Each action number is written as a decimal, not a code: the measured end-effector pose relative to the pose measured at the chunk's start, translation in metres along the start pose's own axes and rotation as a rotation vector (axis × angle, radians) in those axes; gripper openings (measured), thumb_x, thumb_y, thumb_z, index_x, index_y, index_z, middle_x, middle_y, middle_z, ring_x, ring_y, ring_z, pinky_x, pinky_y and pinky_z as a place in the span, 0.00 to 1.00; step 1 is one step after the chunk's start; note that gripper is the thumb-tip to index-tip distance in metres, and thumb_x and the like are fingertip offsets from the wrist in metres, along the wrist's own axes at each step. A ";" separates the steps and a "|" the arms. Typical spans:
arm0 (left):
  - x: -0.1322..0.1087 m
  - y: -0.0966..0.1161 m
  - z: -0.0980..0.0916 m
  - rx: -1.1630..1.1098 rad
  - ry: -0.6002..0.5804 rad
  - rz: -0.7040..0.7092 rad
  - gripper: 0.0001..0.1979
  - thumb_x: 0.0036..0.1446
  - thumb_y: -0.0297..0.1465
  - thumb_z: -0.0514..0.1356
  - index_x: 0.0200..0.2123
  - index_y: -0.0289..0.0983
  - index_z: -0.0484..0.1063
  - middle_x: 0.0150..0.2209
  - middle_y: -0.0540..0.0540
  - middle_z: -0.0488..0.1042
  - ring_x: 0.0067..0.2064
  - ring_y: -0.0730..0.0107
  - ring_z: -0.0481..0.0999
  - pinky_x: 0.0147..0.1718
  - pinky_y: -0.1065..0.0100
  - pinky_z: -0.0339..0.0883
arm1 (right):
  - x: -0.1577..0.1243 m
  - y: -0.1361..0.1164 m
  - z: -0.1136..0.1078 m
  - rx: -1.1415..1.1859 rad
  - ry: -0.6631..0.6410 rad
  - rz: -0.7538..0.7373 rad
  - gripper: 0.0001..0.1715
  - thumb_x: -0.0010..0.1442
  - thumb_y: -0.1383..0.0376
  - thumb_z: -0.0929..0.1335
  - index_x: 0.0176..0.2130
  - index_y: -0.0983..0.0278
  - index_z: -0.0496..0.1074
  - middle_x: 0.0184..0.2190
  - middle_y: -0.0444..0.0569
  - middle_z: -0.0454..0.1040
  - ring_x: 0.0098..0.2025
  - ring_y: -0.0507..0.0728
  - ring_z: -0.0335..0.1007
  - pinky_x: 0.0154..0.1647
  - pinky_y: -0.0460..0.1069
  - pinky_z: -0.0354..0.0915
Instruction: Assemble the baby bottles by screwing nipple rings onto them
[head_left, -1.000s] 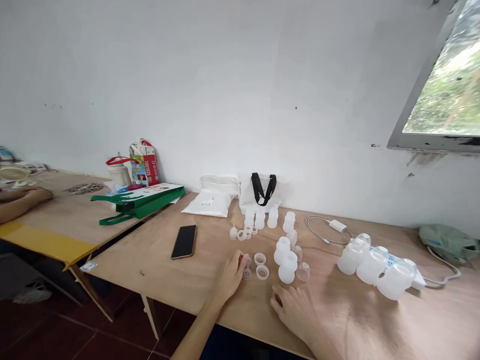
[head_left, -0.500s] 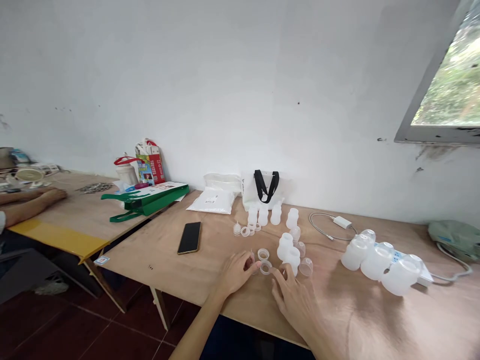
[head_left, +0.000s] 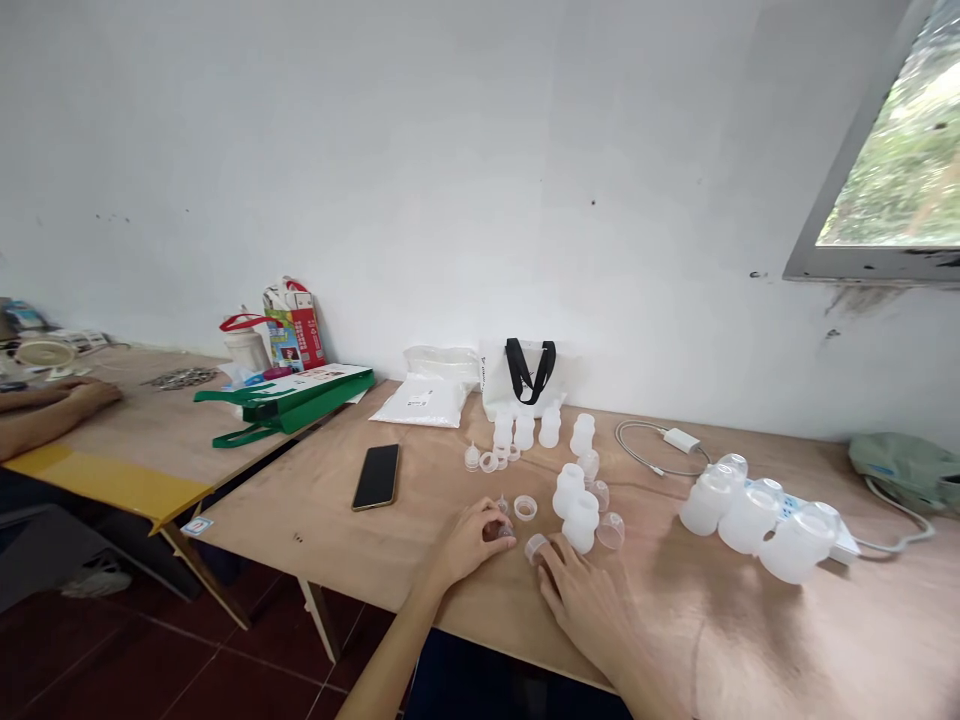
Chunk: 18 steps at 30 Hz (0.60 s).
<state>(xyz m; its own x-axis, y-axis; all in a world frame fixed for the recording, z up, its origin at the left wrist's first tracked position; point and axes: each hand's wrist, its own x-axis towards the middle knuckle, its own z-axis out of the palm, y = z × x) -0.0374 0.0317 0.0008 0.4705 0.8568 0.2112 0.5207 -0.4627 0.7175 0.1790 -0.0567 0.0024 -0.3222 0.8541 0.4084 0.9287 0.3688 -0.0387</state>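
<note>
My left hand (head_left: pixel 474 545) is closed, its thumb and fingers around a small clear piece (head_left: pixel 505 532) that looks like a bottle nipple, partly hidden. My right hand (head_left: pixel 583 588) pinches a translucent bottle collar ring (head_left: pixel 535 548), tilted on the tabletop. Another collar ring (head_left: pixel 525 508) lies flat just beyond the hands. One more clear nipple (head_left: pixel 501 504) shows behind my left fingers. Beside my right hand stand frosted baby bottles (head_left: pixel 580 524), with a clear dome cap (head_left: pixel 610 531) to their right.
Farther back are more bottles (head_left: pixel 550 428) and several small rings (head_left: pixel 489 462). A phone (head_left: pixel 376 477) lies to the left. Capped bottles (head_left: pixel 796 542) stand at right before a power strip (head_left: pixel 846 540). A co-worker's arm (head_left: pixel 60 415) rests on the left table.
My right hand has taken hold of the near collar ring and tipped it up. My left thumb has drawn back from the ring, and the left fingers are around the small clear piece.
</note>
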 end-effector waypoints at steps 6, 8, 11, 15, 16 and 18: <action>0.003 0.004 0.002 -0.090 0.087 0.036 0.12 0.63 0.41 0.64 0.42 0.40 0.82 0.44 0.46 0.76 0.39 0.67 0.73 0.42 0.66 0.67 | 0.001 0.002 0.003 0.060 0.052 -0.026 0.09 0.70 0.68 0.63 0.43 0.62 0.73 0.43 0.48 0.80 0.31 0.56 0.79 0.23 0.48 0.60; 0.003 0.011 0.001 -0.183 0.128 0.031 0.13 0.63 0.41 0.65 0.44 0.41 0.82 0.44 0.45 0.78 0.41 0.66 0.75 0.43 0.66 0.67 | 0.001 0.003 0.006 0.098 0.068 -0.024 0.09 0.71 0.67 0.63 0.42 0.61 0.73 0.43 0.48 0.80 0.31 0.56 0.79 0.24 0.48 0.61; 0.002 0.020 0.002 -0.341 0.151 -0.010 0.15 0.62 0.45 0.66 0.44 0.40 0.82 0.43 0.46 0.81 0.42 0.63 0.76 0.45 0.65 0.68 | 0.000 0.005 0.012 0.157 0.104 -0.026 0.09 0.71 0.67 0.63 0.42 0.60 0.72 0.41 0.46 0.80 0.29 0.56 0.79 0.24 0.48 0.62; 0.003 0.024 0.009 -0.556 0.113 -0.035 0.18 0.58 0.45 0.69 0.42 0.37 0.80 0.42 0.44 0.82 0.44 0.62 0.78 0.47 0.66 0.69 | 0.000 0.006 0.014 0.209 0.155 -0.017 0.11 0.71 0.68 0.62 0.40 0.61 0.72 0.36 0.45 0.78 0.26 0.55 0.77 0.23 0.48 0.62; 0.003 0.024 0.011 -0.619 0.102 -0.035 0.18 0.58 0.44 0.70 0.43 0.37 0.79 0.42 0.44 0.82 0.44 0.63 0.78 0.47 0.66 0.69 | 0.001 0.006 0.013 0.215 0.165 -0.014 0.11 0.71 0.68 0.61 0.39 0.61 0.72 0.35 0.45 0.78 0.25 0.55 0.76 0.23 0.48 0.62; 0.004 0.024 0.014 -0.751 0.077 -0.029 0.21 0.57 0.44 0.71 0.48 0.37 0.76 0.40 0.45 0.81 0.41 0.66 0.79 0.45 0.67 0.70 | 0.002 0.006 0.009 0.228 0.184 -0.009 0.12 0.71 0.68 0.61 0.38 0.61 0.72 0.34 0.45 0.77 0.25 0.55 0.76 0.23 0.48 0.63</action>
<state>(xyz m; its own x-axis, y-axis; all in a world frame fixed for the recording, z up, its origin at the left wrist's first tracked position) -0.0131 0.0209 0.0097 0.3987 0.8924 0.2112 -0.1064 -0.1838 0.9772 0.1819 -0.0498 -0.0058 -0.2720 0.7774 0.5671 0.8542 0.4664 -0.2296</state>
